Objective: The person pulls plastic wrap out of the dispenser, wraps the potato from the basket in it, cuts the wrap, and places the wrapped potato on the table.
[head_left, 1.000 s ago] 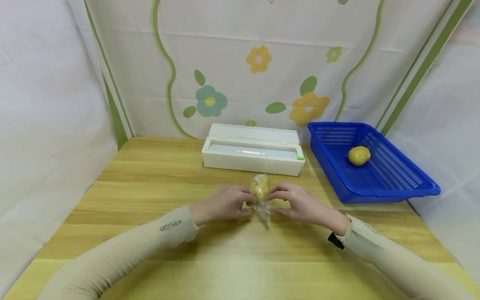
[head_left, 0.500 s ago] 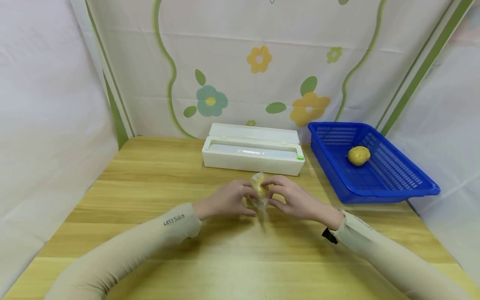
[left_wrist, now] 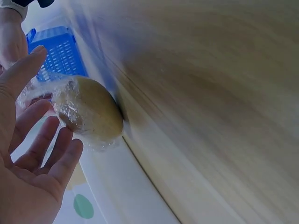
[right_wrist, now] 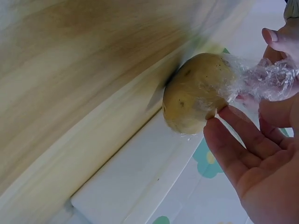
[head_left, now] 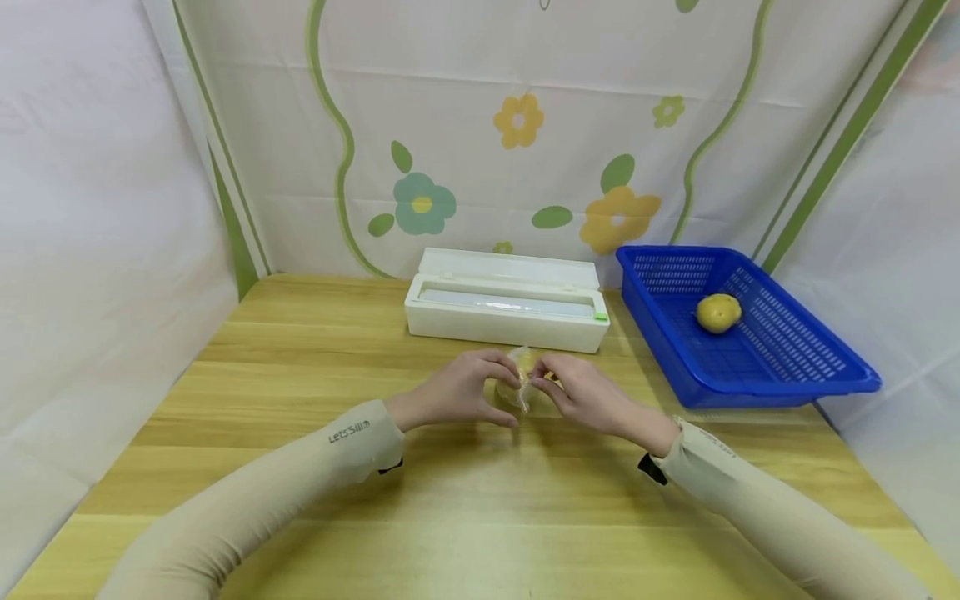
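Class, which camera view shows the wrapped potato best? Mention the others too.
Right wrist: the wrapped potato looms large, its dark spots and gathered film clear. Left wrist shows it close too, but fewer spots. Head shows it small, partly hidden by the left hand and right hand.

Glossy wood-grain tabletop (head_left: pixel 480 517); white flower-print cloth wall (head_left: pixel 472 150) behind.
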